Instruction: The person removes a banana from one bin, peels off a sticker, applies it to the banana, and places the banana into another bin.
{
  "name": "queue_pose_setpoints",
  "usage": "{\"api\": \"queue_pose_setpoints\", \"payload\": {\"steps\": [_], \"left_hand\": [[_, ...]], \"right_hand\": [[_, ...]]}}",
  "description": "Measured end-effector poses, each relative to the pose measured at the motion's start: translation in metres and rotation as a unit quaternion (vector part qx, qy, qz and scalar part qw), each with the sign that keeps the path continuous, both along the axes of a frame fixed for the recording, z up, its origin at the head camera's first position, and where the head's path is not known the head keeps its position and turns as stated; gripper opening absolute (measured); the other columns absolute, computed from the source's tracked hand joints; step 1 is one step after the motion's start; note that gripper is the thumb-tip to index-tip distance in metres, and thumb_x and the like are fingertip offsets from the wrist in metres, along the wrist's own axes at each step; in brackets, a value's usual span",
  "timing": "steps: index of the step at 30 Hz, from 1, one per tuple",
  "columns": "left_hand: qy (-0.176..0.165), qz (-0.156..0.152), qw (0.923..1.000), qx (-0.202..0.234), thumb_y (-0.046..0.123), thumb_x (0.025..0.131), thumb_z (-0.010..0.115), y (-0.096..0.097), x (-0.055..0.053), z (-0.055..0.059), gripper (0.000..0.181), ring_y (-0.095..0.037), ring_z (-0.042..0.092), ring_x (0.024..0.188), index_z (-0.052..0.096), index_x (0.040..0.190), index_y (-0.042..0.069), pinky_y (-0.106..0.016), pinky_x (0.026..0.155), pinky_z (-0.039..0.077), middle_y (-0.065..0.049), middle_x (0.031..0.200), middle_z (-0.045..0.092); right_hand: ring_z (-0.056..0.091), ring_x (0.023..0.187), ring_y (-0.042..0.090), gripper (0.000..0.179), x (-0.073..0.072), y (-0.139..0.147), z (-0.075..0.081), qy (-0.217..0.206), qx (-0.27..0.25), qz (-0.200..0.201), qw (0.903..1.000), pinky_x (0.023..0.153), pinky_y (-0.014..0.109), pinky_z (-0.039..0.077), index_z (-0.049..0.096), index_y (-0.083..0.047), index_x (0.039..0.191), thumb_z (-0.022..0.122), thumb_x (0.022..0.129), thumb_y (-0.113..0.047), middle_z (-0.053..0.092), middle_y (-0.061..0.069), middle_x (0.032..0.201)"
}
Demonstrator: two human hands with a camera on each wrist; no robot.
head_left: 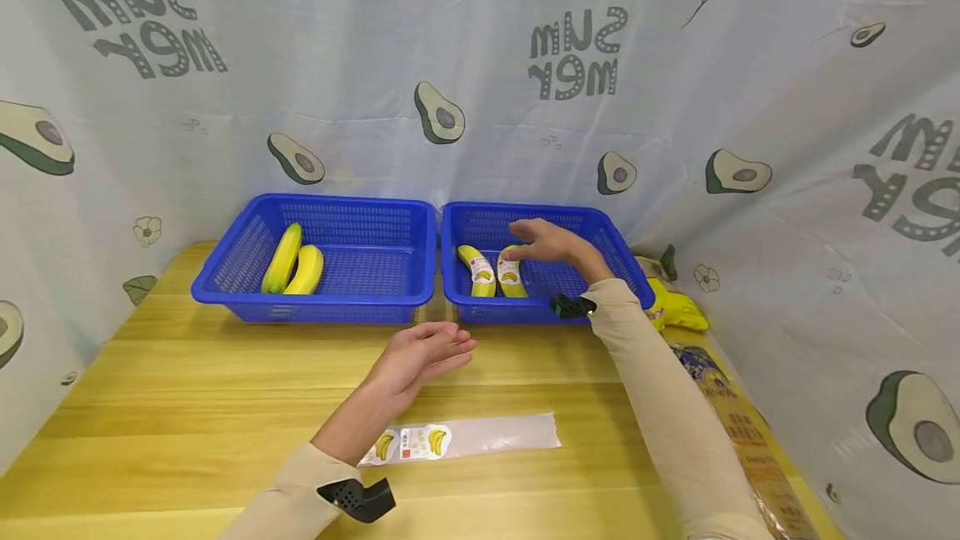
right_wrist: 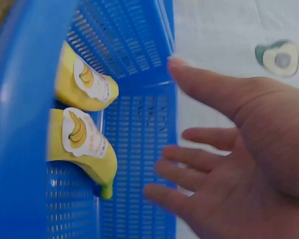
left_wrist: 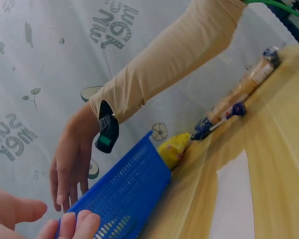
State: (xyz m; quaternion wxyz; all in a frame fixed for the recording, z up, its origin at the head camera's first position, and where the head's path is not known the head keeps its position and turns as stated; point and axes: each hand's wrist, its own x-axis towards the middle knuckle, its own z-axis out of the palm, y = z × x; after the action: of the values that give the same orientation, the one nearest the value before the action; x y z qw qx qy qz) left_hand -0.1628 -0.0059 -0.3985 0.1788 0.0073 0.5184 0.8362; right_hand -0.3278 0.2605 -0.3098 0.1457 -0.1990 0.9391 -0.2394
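Note:
Over the right blue basket (head_left: 525, 312) hovers my right hand (head_left: 551, 242), fingers spread and holding nothing. Two bananas lie in that basket, a left one (head_left: 467, 253) and a right one (right_wrist: 107, 169), each bearing a white banana-print sticker (right_wrist: 84, 132). My left hand (head_left: 420, 361) is above the table in front of the baskets, its fingers loosely bent with nothing in them. Partly behind the left wrist lies a pale strip of stickers (head_left: 495, 436), with banana-print stickers at its left end. The left blue basket (head_left: 330, 312) holds two bananas (head_left: 283, 258) without visible stickers.
Right of the baskets, a yellow bag (head_left: 678, 311) and a long clear package (head_left: 750, 440) lie along the table's right edge. A printed curtain (head_left: 360, 65) hangs behind the baskets. Both baskets stand side by side on the wooden table (head_left: 187, 407).

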Motion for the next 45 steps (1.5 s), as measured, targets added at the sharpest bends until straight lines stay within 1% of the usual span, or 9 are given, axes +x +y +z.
{"api": "queue_pose_setpoints", "payload": {"steps": [6,11,21,27,31,34,38,41,45], "left_hand": [[0.077,0.053,0.9943,-0.052,0.000,0.108,0.063,-0.021,0.019,0.007,0.024,-0.034,0.077,0.110,0.060,0.127,-0.014,-0.045,0.101,0.063,-0.021,0.113,0.075],[0.171,0.127,0.9686,-0.129,0.001,0.107,0.066,-0.052,0.027,0.016,0.023,-0.028,0.077,0.108,0.063,0.124,-0.014,-0.039,0.099,0.064,-0.026,0.118,0.073],[0.276,0.339,0.8693,-0.231,0.000,0.104,0.069,-0.117,0.014,0.028,0.020,-0.007,0.070,0.105,0.072,0.121,-0.008,-0.014,0.091,0.060,-0.003,0.112,0.075],[0.265,0.426,0.7979,-0.335,0.008,0.102,0.070,-0.157,-0.002,0.030,0.035,-0.020,0.056,0.136,0.068,0.135,-0.005,-0.032,0.118,0.049,-0.013,0.142,0.065],[0.245,0.472,0.7548,-0.383,0.010,0.101,0.069,-0.182,-0.016,0.029,0.039,-0.034,0.051,0.141,0.066,0.136,-0.007,-0.045,0.113,0.043,-0.020,0.148,0.061],[0.199,0.469,0.7610,-0.401,0.015,0.104,0.065,-0.200,-0.023,0.029,0.045,-0.037,0.048,0.142,0.061,0.143,-0.005,-0.047,0.112,0.042,-0.023,0.150,0.057],[0.107,0.426,0.8048,-0.399,0.028,0.108,0.059,-0.220,-0.028,0.031,0.055,-0.034,0.045,0.150,0.051,0.156,0.002,-0.049,0.121,0.045,-0.017,0.160,0.050],[0.056,0.392,0.8254,-0.403,0.034,0.109,0.058,-0.233,-0.032,0.031,0.060,-0.031,0.048,0.150,0.046,0.161,0.006,-0.043,0.118,0.051,-0.014,0.164,0.046],[0.018,0.350,0.8421,-0.410,0.036,0.110,0.056,-0.249,-0.035,0.030,0.065,-0.013,0.071,0.111,0.040,0.164,0.003,-0.020,0.091,0.062,-0.018,0.162,0.044]], "right_hand": [[0.037,0.156,0.045,0.074,0.019,0.004,0.003,0.079,-0.049,0.029,0.9952,0.127,0.060,0.037,0.035,0.008,0.163,0.072,0.107,-0.023,0.038,0.029,0.167],[0.040,0.155,0.043,0.071,0.031,-0.002,0.006,0.105,-0.079,0.031,0.9909,0.124,0.059,0.042,0.039,0.002,0.164,0.072,0.107,-0.024,0.040,0.024,0.168],[0.044,0.153,0.037,0.061,0.048,-0.019,0.012,0.169,-0.184,0.058,0.9664,0.127,0.055,0.039,0.047,0.000,0.160,0.072,0.106,-0.014,0.049,0.020,0.164],[0.047,0.152,0.034,0.054,0.048,-0.037,0.015,0.193,-0.202,0.058,0.9586,0.128,0.053,0.038,0.052,-0.002,0.157,0.069,0.109,-0.019,0.055,0.018,0.159],[0.046,0.153,0.033,0.054,0.043,-0.048,0.015,0.173,-0.200,0.069,0.9619,0.128,0.055,0.037,0.050,-0.002,0.159,0.065,0.111,-0.021,0.052,0.017,0.162],[0.045,0.154,0.033,0.055,0.041,-0.054,0.014,0.156,-0.193,0.074,0.9658,0.129,0.054,0.037,0.049,-0.003,0.160,0.064,0.112,-0.024,0.050,0.017,0.163],[0.045,0.154,0.033,0.056,0.040,-0.058,0.014,0.150,-0.187,0.078,0.9676,0.129,0.050,0.038,0.049,-0.003,0.160,0.065,0.111,-0.024,0.050,0.017,0.163],[0.045,0.154,0.031,0.057,0.040,-0.060,0.013,0.148,-0.193,0.083,0.9665,0.129,0.047,0.038,0.049,-0.004,0.160,0.066,0.110,-0.024,0.050,0.015,0.164],[0.042,0.156,0.027,0.059,0.036,-0.066,0.013,0.143,-0.195,0.096,0.9654,0.129,0.043,0.038,0.047,-0.006,0.162,0.067,0.110,-0.026,0.049,0.012,0.165]]}}
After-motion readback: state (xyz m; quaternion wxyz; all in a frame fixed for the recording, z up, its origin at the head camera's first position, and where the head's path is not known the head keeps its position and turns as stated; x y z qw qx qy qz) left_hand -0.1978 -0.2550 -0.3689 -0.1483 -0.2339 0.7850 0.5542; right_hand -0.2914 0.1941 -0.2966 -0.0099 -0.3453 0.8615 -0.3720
